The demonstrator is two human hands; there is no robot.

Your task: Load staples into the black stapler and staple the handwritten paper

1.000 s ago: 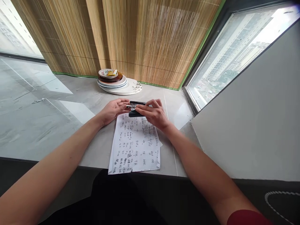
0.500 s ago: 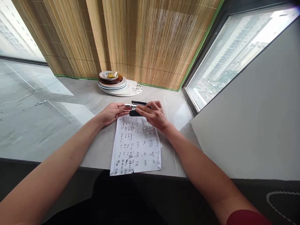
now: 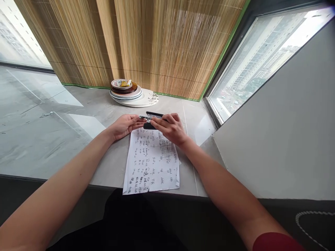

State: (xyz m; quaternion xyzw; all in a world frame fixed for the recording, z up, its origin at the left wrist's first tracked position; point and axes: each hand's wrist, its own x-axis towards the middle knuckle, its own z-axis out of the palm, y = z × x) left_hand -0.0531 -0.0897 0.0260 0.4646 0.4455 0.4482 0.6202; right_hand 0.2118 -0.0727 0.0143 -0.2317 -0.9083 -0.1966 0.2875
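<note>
A black stapler (image 3: 150, 126) with its top cover raised is held above the far end of a handwritten sheet of paper (image 3: 141, 164). My right hand (image 3: 171, 129) is wrapped round the stapler's body from the right. From the left, my left hand (image 3: 127, 125) pinches the front end of the stapler's shiny metal magazine (image 3: 142, 116) between thumb and fingers. Whether the left fingers also hold a small piece is too fine to make out. Rows of staples, many used, show on the paper's right part (image 3: 165, 146).
A stack of plates (image 3: 125, 97) stands at the back, with a small yellow packet (image 3: 125, 83) on top. Behind it hangs a bamboo blind (image 3: 167, 45). A white wall (image 3: 277, 132) and window bound the right side; the stone ledge's front edge (image 3: 104, 187) lies near me.
The metal magazine and stapler have shifted very slightly to the left, with the right fingers following. My left hand keeps nearly the same place, and the paper lies as before.
</note>
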